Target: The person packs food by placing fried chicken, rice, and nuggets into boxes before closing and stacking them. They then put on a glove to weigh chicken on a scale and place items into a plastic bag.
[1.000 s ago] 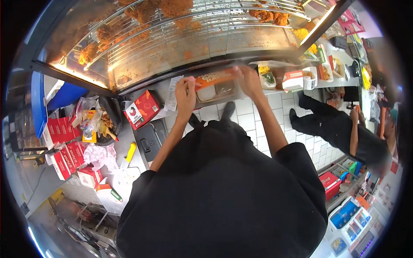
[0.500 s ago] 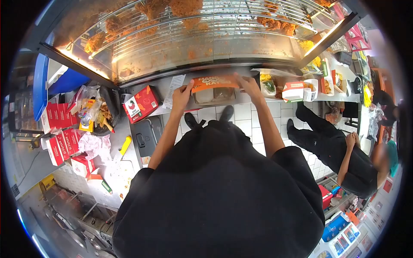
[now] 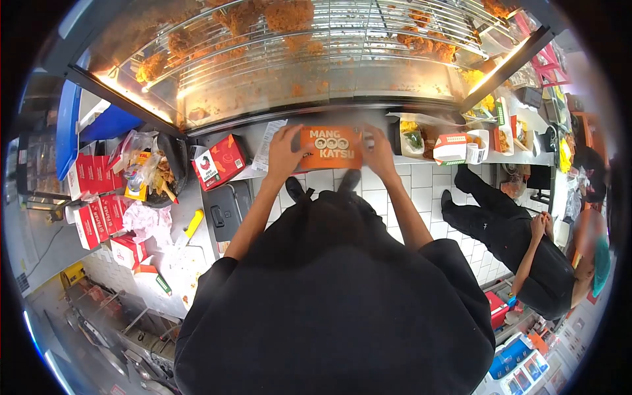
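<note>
An orange food box [image 3: 331, 148] printed "MANG KATSU" lies at the front edge of the metal counter, its lid down over the contents. My left hand [image 3: 287, 153] grips the box's left side, fingers curled along the edge. On the opposite side, my right hand [image 3: 378, 151] holds the right edge with bent fingers. Left of my left hand are a paper receipt [image 3: 266, 146] and a red meal box [image 3: 219, 162].
Behind the counter stands a lit glass display case [image 3: 316, 92] with fried chicken on wire racks. Filled food boxes [image 3: 451, 149] line the counter at right. A plastic-lined bin [image 3: 168, 171] and a yellow-handled knife [image 3: 193, 224] sit at left. A co-worker [image 3: 540, 263] is on the right.
The orange lid has come down over the box, hiding the rice and brown food inside. Both hands have shifted down to its sides. The co-worker has moved only slightly.
</note>
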`<state>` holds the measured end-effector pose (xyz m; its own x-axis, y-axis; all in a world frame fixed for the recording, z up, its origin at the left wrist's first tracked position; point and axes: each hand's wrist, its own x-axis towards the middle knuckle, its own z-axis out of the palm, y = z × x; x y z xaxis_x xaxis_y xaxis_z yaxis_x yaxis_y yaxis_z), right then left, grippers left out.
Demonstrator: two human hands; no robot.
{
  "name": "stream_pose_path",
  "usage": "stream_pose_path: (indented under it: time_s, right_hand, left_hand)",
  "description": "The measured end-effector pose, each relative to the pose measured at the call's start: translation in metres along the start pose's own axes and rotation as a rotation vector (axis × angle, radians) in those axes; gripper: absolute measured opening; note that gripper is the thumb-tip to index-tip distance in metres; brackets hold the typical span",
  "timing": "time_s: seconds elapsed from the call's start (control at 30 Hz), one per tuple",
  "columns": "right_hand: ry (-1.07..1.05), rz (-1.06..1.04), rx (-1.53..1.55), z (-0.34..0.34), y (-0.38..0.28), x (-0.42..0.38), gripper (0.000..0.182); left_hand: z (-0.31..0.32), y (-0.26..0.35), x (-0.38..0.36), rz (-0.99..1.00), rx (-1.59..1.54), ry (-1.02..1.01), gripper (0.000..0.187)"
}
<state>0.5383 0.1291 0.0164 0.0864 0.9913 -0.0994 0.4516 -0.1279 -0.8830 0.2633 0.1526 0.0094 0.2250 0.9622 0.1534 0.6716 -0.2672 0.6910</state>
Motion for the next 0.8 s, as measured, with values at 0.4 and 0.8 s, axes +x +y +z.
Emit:
stream_pose_path:
  time_s: [0.4,0.8]
  right_hand:
    - [-0.417,-0.718,-0.553,-0.003,0.023,0.009,0.063]
    - [-0.162,-0.546,-0.391,0.028,0.057,-0.040,0.068]
  left_hand:
    - [0.019,0.003,0.001,0.376,0.355,-0.485,0.085]
    - [0.030,0.003,0.002,0.466,0.262,-0.332,0.076]
